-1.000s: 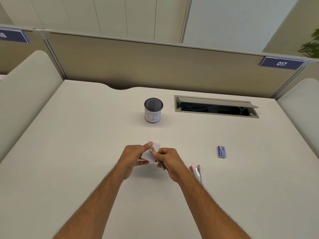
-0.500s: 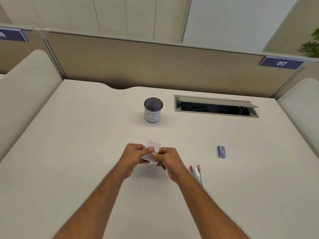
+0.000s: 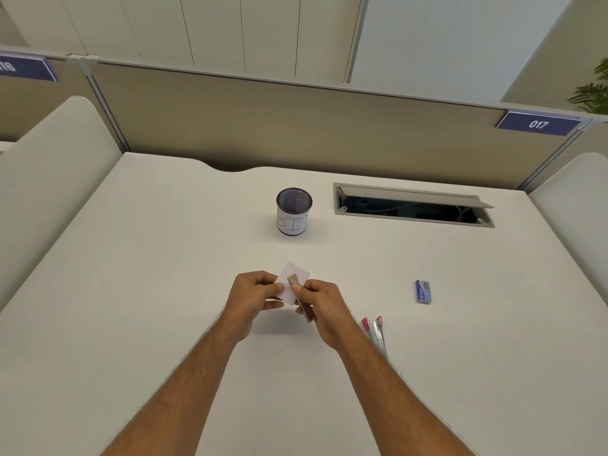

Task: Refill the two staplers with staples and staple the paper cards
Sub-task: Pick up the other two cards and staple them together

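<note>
While left hand [image 3: 255, 296] pinches card [image 3: 293, 278], right hand [image 3: 320, 302] (curled) grips stapler [image 3: 304, 307].

- White desk [image 3: 131, 324] with beige partition panels [image 3: 296, 126] behind
- Mesh cup [image 3: 293, 212] with a white label, standing upright
- Open cable hatch [image 3: 413, 205] right of the cup
- Blue sign "017" [image 3: 538, 124]
- Green plant [image 3: 592, 90], far right

White paper card [image 3: 293, 280], brown stapler [image 3: 304, 306], blue staple box [image 3: 422, 291]
</note>
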